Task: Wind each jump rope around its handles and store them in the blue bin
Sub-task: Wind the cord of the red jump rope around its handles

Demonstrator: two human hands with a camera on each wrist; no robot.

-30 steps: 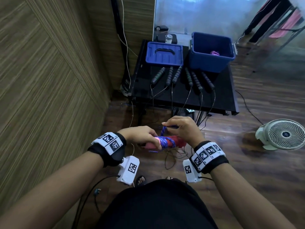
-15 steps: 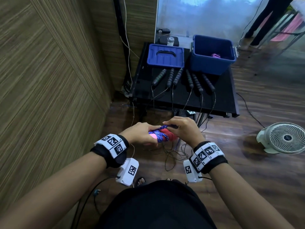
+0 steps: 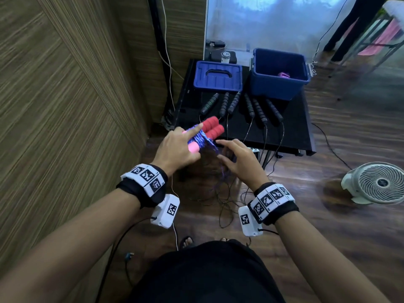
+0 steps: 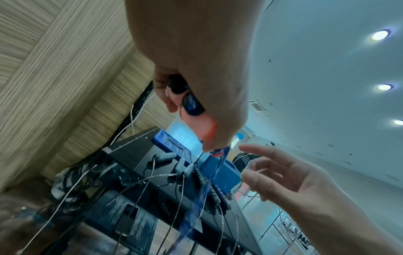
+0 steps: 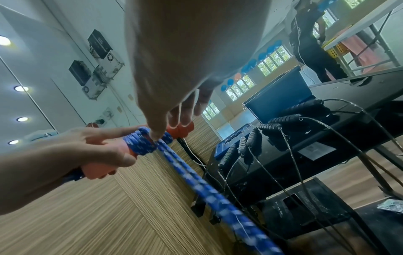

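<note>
My left hand [image 3: 181, 147] grips a pair of red foam handles [image 3: 213, 127] side by side, its index finger laid along them. Blue-and-white rope [image 3: 202, 138] is wound round their middle, and the coil [image 5: 139, 143] shows close up in the right wrist view. The loose end of the rope [image 5: 196, 181] hangs down toward the floor. My right hand [image 3: 229, 152] is open with fingers spread, just right of the coil; one fingertip [image 5: 155, 135] touches it. The blue bin [image 3: 275, 88] stands open at the table's back right with a pink bundle [image 3: 283, 74] inside.
Several black-handled jump ropes [image 3: 240, 106] lie in a row on the black table [image 3: 290, 132], their cords trailing over the front edge to the floor. A blue lid [image 3: 218, 76] lies left of the bin. A wood-panel wall is at left, a white fan [image 3: 378, 182] on the floor at right.
Both hands have lifted toward the table and the handles now point away. My right hand has let go of the rope and opened its fingers.
</note>
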